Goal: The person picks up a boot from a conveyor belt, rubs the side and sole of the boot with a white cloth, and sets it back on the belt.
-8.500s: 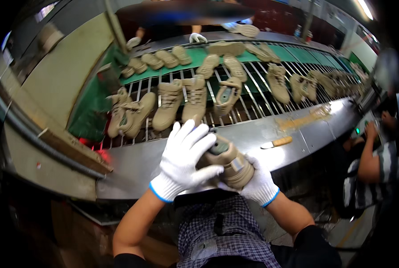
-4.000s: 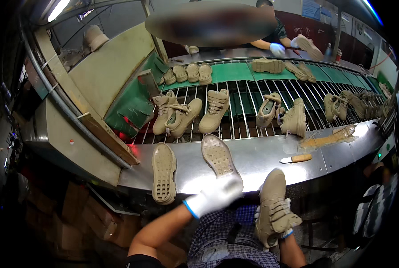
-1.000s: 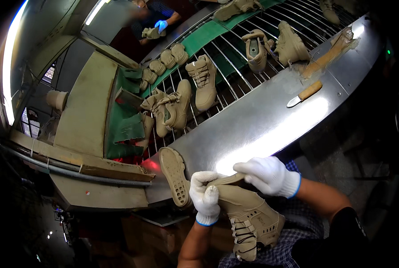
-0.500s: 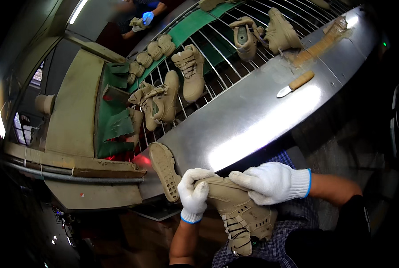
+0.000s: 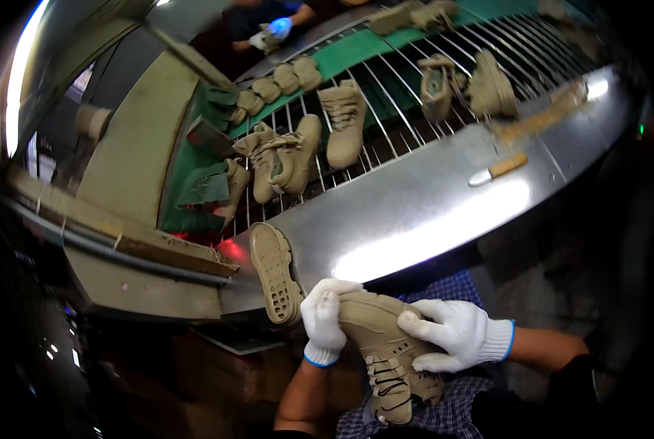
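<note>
Both my hands wear white knitted gloves with blue cuffs. Between them a tan lace-up boot (image 5: 374, 318) is tipped over above my lap, its dark laces facing down toward me. My left hand (image 5: 324, 319) wraps round the boot's left end, fingers over the upper edge. Against the boot's right side presses my right hand (image 5: 455, 333), thumb and fingers gripping the upper; part of its grip is hidden. Just left of my left hand, a loose tan boot sole (image 5: 272, 267) rests at the metal table's edge, its row of square holes toward me.
Beyond the metal table (image 5: 415, 219) runs a rack of metal bars (image 5: 378, 84) bearing several tan boots (image 5: 345, 124) and soles (image 5: 298, 73). A wooden-handled knife (image 5: 499, 170) lies on the table. Green flaps hang at a box opening on the left. A co-worker's gloved hand (image 5: 279, 29) shows far off.
My right hand has shifted from the boot's upper edge down onto its side, with its fingers more spread. My left hand keeps its hold. The whole view has tilted slightly.
</note>
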Tool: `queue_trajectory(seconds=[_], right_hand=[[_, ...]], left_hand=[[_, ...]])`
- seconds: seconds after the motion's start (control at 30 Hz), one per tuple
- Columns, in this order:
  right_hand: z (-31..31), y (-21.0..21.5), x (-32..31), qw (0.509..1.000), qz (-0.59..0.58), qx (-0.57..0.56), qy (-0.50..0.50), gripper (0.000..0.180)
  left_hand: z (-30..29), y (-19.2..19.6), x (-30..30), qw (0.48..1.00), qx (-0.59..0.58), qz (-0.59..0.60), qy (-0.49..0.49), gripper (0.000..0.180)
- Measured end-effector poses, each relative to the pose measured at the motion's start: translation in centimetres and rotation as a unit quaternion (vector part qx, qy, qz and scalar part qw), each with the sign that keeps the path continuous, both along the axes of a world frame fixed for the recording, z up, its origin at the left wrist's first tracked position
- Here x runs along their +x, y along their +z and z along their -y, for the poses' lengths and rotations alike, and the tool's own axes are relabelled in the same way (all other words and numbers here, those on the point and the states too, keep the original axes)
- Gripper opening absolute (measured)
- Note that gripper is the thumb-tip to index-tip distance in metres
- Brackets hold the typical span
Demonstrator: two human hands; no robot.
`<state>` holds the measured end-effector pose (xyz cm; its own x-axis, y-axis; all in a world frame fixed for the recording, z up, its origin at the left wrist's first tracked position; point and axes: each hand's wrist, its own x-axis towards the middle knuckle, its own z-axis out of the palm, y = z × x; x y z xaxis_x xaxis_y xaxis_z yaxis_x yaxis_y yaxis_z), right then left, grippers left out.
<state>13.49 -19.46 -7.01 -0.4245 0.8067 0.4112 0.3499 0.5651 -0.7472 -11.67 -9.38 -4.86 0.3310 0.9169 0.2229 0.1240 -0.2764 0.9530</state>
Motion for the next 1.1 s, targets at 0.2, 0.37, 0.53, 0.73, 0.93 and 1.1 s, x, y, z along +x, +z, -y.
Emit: queue_trajectory(seconds=[0.2, 0.37, 0.53, 0.73, 0.93, 1.1], right_hand=[[-5.9, 6.8, 1.6, 0.978, 0.151, -0.132, -0.057, 0.069], [-4.8, 5.7, 3.9, 0.981, 0.034, -0.144, -0.129, 0.077], [-1.6, -4.6, 6.4, 0.839, -0.392, -0.279, -0.254, 0.075], [-3.5, -3.2, 1.2, 0.864, -0.372, -0.269, -0.205, 0.058], [-4.0, 0.7, 0.9, 0.940, -0.243, -0.214, -0.112, 0.065], [-5.7, 4.7, 2.3, 0.960, -0.026, -0.272, -0.064, 0.072]], left_hand=[[-0.7, 0.3, 8.1, 0.995, 0.078, 0.061, 0.010, 0.031], [1.9, -4.1, 9.6, 0.976, -0.131, 0.171, 0.027, 0.031], [7.8, -9.4, 1.6, 0.979, 0.105, -0.134, -0.115, 0.070], [5.4, -8.3, 2.4, 0.937, 0.296, -0.182, -0.026, 0.063], [-0.2, -8.7, 4.1, 0.947, 0.313, 0.056, -0.044, 0.043], [-0.3, -3.9, 4.6, 0.980, 0.147, 0.079, -0.107, 0.026]])
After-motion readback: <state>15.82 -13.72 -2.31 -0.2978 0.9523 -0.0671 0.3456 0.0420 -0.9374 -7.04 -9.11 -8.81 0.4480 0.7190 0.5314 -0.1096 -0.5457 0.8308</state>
